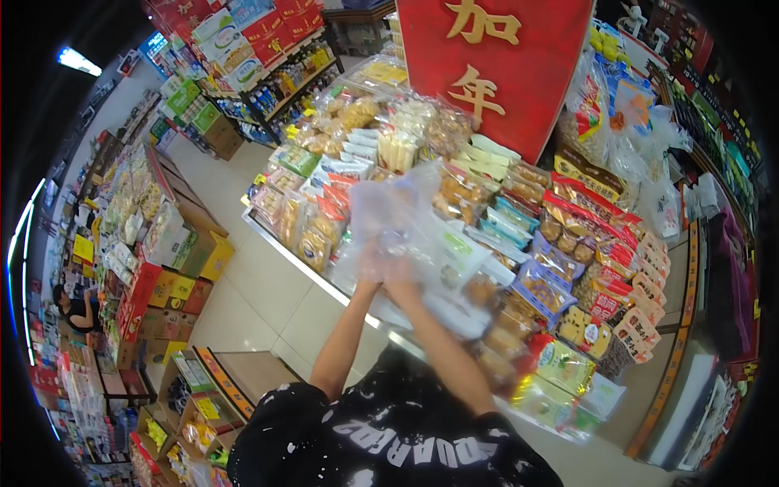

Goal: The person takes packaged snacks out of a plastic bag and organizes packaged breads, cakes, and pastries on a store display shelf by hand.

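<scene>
The left hand (369, 268) and right hand (399, 280), side by side with blurred fingers, are grasping the near part of a translucent plastic bag (396, 203), which is extending beyond them over packaged snacks (313, 242) on the table (308, 269).

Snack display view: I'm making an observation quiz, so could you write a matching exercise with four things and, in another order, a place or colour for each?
Things
1. Sign board
2. Cloudy plastic bag
3. Shirt
4. Bottles

Places and colours
A. Black with white print
B. Below the stacked cartons
C. Red with gold characters
D. At the left hand and right hand

Pairs: 1-C, 2-D, 3-A, 4-B
</scene>
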`<state>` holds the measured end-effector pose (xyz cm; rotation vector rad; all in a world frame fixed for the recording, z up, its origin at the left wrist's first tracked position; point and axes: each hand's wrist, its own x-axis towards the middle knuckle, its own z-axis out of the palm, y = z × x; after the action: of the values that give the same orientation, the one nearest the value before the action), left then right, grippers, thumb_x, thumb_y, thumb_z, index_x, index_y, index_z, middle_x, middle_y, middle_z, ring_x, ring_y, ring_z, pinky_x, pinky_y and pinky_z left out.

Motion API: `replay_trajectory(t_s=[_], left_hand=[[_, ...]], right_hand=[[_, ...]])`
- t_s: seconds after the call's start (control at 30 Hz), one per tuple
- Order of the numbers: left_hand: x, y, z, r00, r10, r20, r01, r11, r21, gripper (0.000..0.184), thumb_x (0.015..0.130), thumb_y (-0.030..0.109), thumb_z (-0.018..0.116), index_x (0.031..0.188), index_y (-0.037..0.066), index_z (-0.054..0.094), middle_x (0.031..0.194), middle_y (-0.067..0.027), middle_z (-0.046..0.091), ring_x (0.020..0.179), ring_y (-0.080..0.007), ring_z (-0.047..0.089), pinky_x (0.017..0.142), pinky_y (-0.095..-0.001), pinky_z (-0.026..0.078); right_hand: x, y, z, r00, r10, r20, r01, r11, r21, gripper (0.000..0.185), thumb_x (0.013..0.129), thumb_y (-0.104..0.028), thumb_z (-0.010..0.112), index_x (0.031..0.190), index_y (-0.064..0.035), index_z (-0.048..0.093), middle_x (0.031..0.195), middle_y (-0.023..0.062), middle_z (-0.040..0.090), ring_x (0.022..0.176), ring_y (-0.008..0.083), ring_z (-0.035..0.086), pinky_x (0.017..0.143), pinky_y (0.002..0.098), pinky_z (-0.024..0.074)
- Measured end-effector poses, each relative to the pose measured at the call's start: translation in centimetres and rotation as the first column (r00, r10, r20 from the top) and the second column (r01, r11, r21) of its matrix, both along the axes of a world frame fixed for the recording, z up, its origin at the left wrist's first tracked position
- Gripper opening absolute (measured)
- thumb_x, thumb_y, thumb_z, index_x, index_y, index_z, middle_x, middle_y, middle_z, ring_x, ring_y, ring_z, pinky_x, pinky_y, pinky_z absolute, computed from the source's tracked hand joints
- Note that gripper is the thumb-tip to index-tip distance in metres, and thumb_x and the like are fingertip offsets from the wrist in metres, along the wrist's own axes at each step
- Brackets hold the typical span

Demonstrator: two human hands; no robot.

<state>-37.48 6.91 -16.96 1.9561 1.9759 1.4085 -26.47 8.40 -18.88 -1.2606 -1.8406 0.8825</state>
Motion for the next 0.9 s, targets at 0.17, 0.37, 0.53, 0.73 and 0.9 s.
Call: replay_trajectory(t_s=[0.17,0.37,0.53,0.73,0.9], left_hand=[[-9.8,9.7,-13.3,0.992,0.124,0.026,-0.121,0.988,-0.097,0.061,0.082,0.022,0.062,0.133,-0.004,0.042,0.119,-0.0221,0.056,0.114,-0.0362,0.052,0.099,-0.0427,0.041],[-11.7,10.7,-11.1,0.993,0.104,0.062,-0.089,0.974,-0.207,0.061,0.082,0.023,0.062,0.134,-0.003,0.042,0.119,-0.0220,0.056,0.114,-0.0359,0.052,0.099,-0.0425,0.042],[-12.7,9.5,-7.3,0.989,0.132,0.072,-0.109,0.960,-0.260,0.062,0.082,0.024,0.062,0.134,-0.003,0.042,0.119,-0.0219,0.056,0.113,-0.0355,0.053,0.098,-0.0424,0.042],[-11.5,1.0,-6.0,0.987,0.141,0.077,-0.109,0.938,-0.329,0.062,0.083,0.025,0.062,0.134,-0.003,0.042,0.119,-0.0218,0.056,0.113,-0.0352,0.053,0.098,-0.0422,0.042],[-8.6,0.3,-1.9,0.987,0.149,0.055,-0.117,0.913,-0.390,0.062,0.083,0.026,0.063,0.134,-0.003,0.041,0.119,-0.0216,0.056,0.113,-0.0349,0.053,0.097,-0.0420,0.043]], right_hand=[[-5.9,5.5,-5.8,0.964,-0.199,0.177,0.120,0.917,0.380,0.060,0.084,-0.024,0.059,0.137,-0.0033,0.040,0.129,0.0243,0.050,0.115,0.0361,0.051,0.093,0.0442,0.0433],[-7.0,5.4,-0.8,0.960,-0.279,-0.034,0.278,0.926,0.254,0.058,0.080,-0.025,0.063,0.133,-0.0099,0.048,0.115,0.0212,0.060,0.090,0.0338,0.063,0.076,0.0441,0.0515],[-7.8,4.9,-1.0,0.981,-0.194,0.002,0.190,0.962,0.198,0.059,0.081,-0.020,0.061,0.136,-0.0096,0.043,0.119,0.0204,0.057,0.097,0.0330,0.060,0.081,0.0433,0.0494],[-8.2,3.4,-1.9,0.997,-0.070,0.042,0.066,0.994,0.083,0.063,0.082,-0.013,0.059,0.141,-0.0091,0.037,0.127,0.0191,0.052,0.107,0.0316,0.056,0.089,0.0421,0.0463],[-8.3,2.2,-1.5,0.999,0.036,0.038,-0.035,0.999,-0.026,0.066,0.084,-0.007,0.058,0.145,-0.0087,0.031,0.133,0.0181,0.048,0.115,0.0305,0.053,0.095,0.0412,0.0438]])
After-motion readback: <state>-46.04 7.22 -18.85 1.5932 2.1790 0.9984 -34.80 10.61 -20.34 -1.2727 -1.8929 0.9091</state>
